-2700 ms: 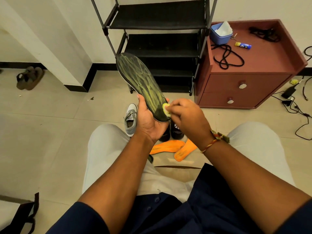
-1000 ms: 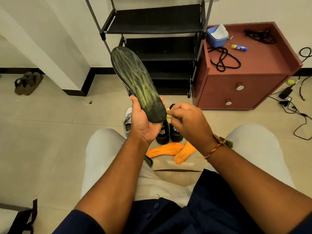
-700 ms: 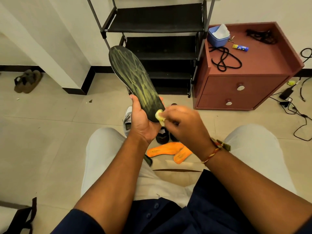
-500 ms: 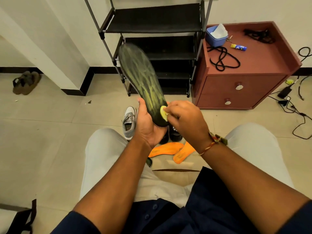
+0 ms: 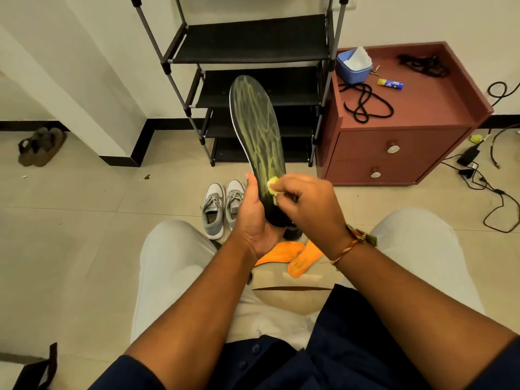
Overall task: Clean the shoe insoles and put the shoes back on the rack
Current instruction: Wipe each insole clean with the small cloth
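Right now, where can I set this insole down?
Bare tile left of the grey sneakers, toward the sandals; the shoe rack shelves are bare. Crowded: orange insoles and black shoes between your knees, cables right of the cabinet.

no readable text, label on blue tube illegible

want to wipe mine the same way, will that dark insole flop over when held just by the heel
Probably not: the dark insole stands out straight though the left hand grips only its heel end, so it looks fairly stiff. Likely light, since one hand carries it. It may flex slightly where the right hand presses the yellow wipe.
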### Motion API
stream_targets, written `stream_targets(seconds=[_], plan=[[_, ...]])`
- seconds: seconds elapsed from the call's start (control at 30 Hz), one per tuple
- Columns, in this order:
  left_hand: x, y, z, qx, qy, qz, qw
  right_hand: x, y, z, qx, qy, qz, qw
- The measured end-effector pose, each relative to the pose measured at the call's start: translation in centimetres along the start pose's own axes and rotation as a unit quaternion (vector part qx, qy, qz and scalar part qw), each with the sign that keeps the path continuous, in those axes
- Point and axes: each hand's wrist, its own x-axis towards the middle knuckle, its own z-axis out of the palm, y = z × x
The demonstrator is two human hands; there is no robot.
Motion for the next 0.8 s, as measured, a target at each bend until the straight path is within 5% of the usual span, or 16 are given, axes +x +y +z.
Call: stream_targets(seconds=[0.17, 0.4, 0.63, 0.8], plan=[[0.2, 1.2, -0.4, 0.01, 0.016, 0.01, 1.0, -0.8, -1.3, 0.7, 0.025, -0.058, -0.046, 0.997], [0.1, -0.5, -0.3, 0.029, 0.0, 0.006, 1.0, 1.1, 1.3, -1.0, -0.066, 0.029, 0.015, 0.997], [0.4, 1.7, -0.5, 0.06, 0.039, 0.012, 0.997, -0.9, -1.6, 0.7, 0.044, -0.072, -0.036, 0.996], [0.1, 1.8, -0.8, 0.046, 0.03, 0.018, 0.998, -0.7, -1.0, 0.8, -0.049, -0.085, -0.069, 0.993]])
